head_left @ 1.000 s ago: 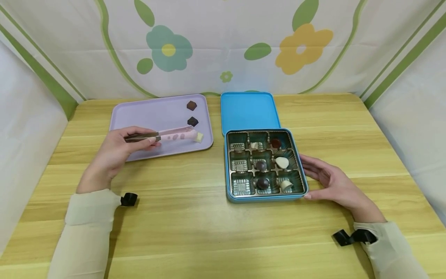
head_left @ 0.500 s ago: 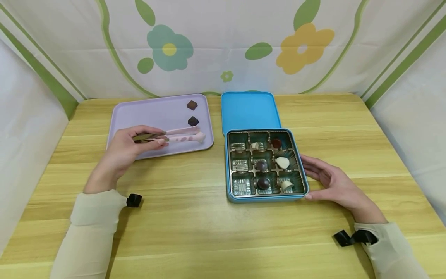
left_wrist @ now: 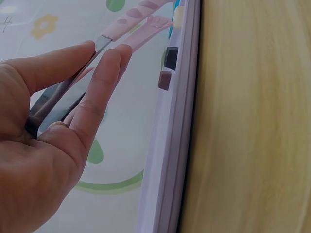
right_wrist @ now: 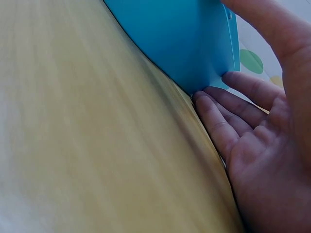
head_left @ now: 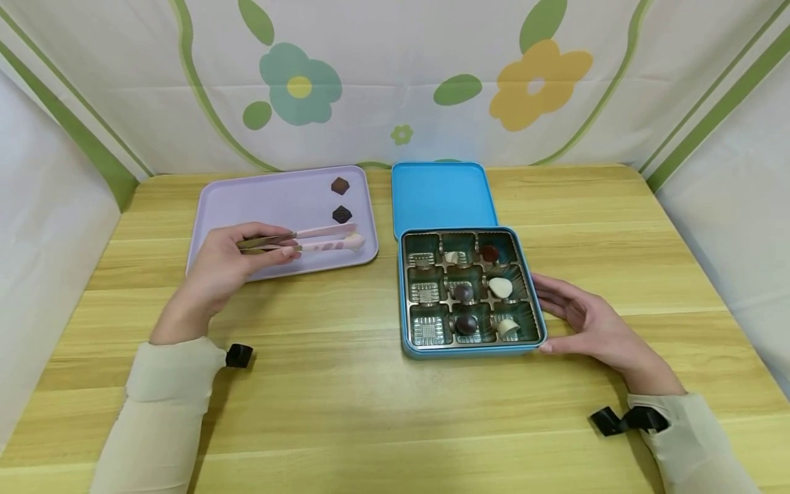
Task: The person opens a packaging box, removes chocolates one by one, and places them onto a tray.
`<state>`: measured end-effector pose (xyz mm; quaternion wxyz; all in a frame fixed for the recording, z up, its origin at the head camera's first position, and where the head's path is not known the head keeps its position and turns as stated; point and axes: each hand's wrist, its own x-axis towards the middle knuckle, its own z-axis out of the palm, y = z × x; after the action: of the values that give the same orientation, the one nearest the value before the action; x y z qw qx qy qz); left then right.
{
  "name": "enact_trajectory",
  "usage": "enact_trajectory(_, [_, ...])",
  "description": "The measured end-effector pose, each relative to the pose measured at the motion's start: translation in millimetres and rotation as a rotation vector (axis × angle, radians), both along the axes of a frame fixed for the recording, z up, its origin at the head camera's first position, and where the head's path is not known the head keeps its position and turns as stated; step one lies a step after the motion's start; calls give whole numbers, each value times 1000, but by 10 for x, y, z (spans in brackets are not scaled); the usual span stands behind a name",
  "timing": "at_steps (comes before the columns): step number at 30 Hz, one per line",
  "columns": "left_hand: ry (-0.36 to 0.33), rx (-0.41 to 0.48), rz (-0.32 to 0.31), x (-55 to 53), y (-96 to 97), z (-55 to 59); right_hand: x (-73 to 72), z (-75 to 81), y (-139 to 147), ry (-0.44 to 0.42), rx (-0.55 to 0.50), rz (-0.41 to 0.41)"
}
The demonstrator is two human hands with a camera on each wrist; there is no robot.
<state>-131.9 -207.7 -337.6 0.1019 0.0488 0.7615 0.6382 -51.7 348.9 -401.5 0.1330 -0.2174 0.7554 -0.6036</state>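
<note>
My left hand (head_left: 216,264) pinches tweezers (head_left: 321,238) with metal handles and pink tips between thumb and fingers. The tips stand apart, low over the right part of a lilac tray (head_left: 265,195). A pale chocolate (left_wrist: 178,17) lies by the tips, mostly hidden behind them in the head view. Farther back on the tray are a dark chocolate (head_left: 342,215) and a brown one (head_left: 340,186). My right hand (head_left: 586,326) rests against the right side of a blue tin (head_left: 472,353), fingertips (right_wrist: 231,77) on its wall, thumb at its front corner.
The tin's divided insert holds several chocolates, including a white one (head_left: 500,288) and a dark round one (head_left: 466,324), in its middle and right columns. A blue lid (head_left: 441,195) lies behind the tin. A flowered cloth (head_left: 395,75) rises behind the wooden table (head_left: 370,425).
My left hand has moved right with the tweezers, so their tips now overlap the pale chocolate. The right hand and the tin have stayed where they were.
</note>
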Motion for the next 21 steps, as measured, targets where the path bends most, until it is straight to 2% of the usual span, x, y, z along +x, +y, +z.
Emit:
enact_trajectory(10, [-2, -9, 7, 11, -38, 45, -2, -3, 3, 0, -3, 2])
enact_trajectory(16, [-1, -16, -9, 22, -69, 74, -5, 0, 1, 1, 1, 0])
enact_trajectory(21, [-20, -66, 9, 33, -78, 100, -6, 3, -4, 2, 0, 2])
